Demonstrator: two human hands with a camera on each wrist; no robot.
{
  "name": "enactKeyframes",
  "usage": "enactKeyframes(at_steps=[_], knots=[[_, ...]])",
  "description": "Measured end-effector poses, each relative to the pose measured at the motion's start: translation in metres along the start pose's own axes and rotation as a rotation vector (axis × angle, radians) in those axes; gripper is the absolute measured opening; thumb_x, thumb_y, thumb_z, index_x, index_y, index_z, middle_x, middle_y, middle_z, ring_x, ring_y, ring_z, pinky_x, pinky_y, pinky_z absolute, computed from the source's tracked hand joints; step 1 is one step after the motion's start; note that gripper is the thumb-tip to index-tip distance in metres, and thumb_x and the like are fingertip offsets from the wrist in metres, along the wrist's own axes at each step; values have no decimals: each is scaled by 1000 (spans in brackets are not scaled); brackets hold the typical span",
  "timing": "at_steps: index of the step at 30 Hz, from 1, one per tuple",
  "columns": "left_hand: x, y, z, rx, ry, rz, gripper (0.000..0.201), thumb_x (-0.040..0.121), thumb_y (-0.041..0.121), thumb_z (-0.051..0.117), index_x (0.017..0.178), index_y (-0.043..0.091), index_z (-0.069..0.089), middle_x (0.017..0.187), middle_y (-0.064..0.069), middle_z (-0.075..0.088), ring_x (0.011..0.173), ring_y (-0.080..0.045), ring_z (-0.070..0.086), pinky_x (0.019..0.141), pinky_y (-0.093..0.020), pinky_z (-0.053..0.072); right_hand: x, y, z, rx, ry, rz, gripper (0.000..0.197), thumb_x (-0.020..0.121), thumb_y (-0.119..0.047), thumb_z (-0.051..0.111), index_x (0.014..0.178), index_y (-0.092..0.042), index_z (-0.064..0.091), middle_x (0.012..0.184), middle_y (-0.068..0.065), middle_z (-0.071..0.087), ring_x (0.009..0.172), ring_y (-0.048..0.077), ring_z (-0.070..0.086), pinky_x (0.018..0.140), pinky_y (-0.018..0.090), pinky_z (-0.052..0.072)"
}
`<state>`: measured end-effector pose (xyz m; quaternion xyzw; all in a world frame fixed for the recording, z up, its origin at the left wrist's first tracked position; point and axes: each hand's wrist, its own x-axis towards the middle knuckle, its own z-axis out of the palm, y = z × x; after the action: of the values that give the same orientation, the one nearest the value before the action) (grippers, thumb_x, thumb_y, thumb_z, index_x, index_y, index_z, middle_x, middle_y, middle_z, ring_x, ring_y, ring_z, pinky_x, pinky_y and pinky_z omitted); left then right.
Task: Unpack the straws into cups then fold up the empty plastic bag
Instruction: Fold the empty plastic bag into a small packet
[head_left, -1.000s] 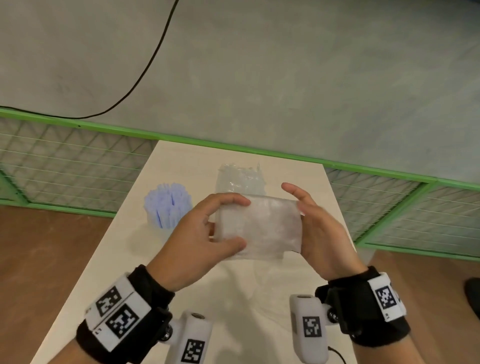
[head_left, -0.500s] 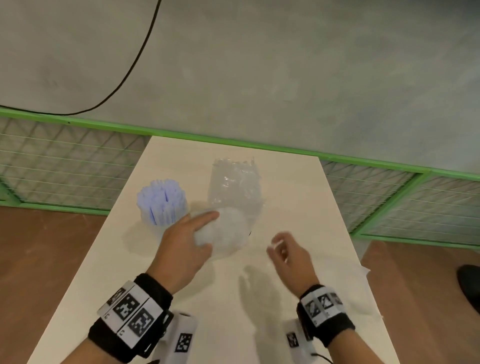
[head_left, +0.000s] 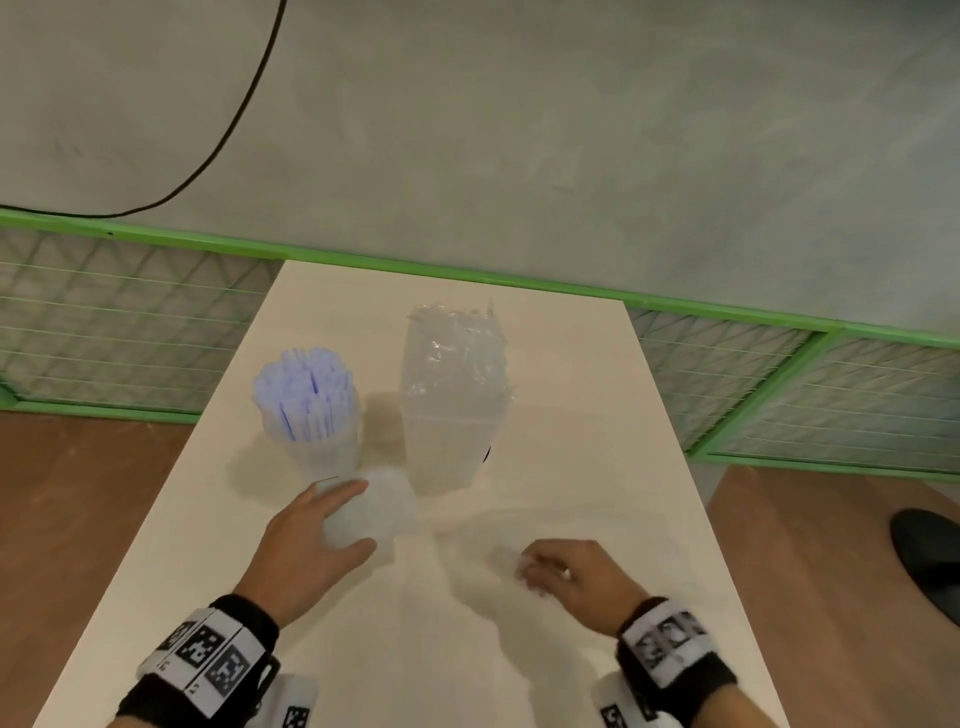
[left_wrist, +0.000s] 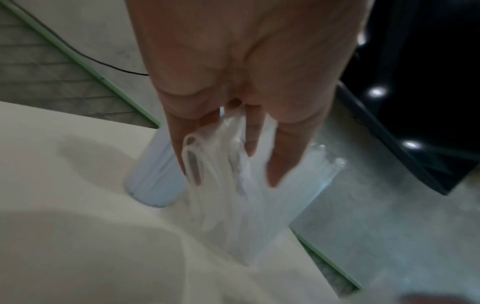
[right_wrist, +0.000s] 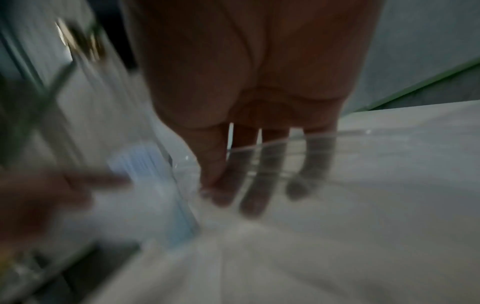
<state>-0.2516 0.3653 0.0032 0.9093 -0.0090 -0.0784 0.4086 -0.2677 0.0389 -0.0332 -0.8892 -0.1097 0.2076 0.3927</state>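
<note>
Soft even overhead light, faint shadows; dim, motion-blurred wrist views, wide-angle edge bending.

The left hand (head_left: 306, 545) is stretched forward, palm down; its fingers (left_wrist: 279, 164) and thumb are curled round a folded plastic bag (head_left: 371, 512) and hold it; the right hand (head_left: 574, 571) is lower and nearer to the body, back up, with loosely bent fingers (right_wrist: 253, 185) over a clear plastic sheet; both wrists wear black bands with square markers.
</note>
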Motion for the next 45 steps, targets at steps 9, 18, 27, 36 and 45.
enactKeyframes(at_steps=[9, 18, 27, 36, 45], knots=[[-9, 26, -20, -430, -330, 114, 82, 44, 76, 80, 120, 60, 55, 131, 35, 48, 125, 8, 46, 111, -32, 38, -37, -109, -81, 689, -109, -222, 14, 89, -8, 60, 103, -5, 57, 75, 14, 64, 63, 32, 65, 61, 38, 45], [-16, 84, -38, -561, -174, 296, 17, 90, 34, 65, 101, 32, 78, 112, 2, 72, 108, -9, 65, 89, -15, 48, -27, -128, -90, 659, 75, -191, 46, 83, -55, 68, 74, -11, 58, 74, 12, 49, 69, 27, 52, 65, 39, 44], [-20, 91, -57, -662, -66, 278, 29, 88, 27, 52, 101, 25, 79, 111, 9, 74, 110, -2, 64, 89, -9, 46, -20, -118, -85, 794, 327, -289, 30, 81, -46, 69, 89, -16, 67, 90, 5, 67, 83, 24, 67, 67, 38, 52], [-14, 68, -91, -660, -49, 258, 64, 56, 70, 79, 111, 38, 73, 120, 4, 70, 109, -12, 66, 87, -23, 54, -20, -103, -60, 610, -29, -123, 5, 83, -9, 68, 87, -9, 70, 78, 9, 70, 66, 23, 67, 64, 30, 54], [-26, 44, -71, -427, -268, 182, 84, 43, 83, 75, 120, 50, 63, 130, 29, 54, 129, 5, 46, 111, -36, 38, -22, -129, -103, 881, -59, -314, 18, 77, -29, 81, 86, -16, 72, 77, 4, 67, 61, 13, 62, 58, 22, 50]])
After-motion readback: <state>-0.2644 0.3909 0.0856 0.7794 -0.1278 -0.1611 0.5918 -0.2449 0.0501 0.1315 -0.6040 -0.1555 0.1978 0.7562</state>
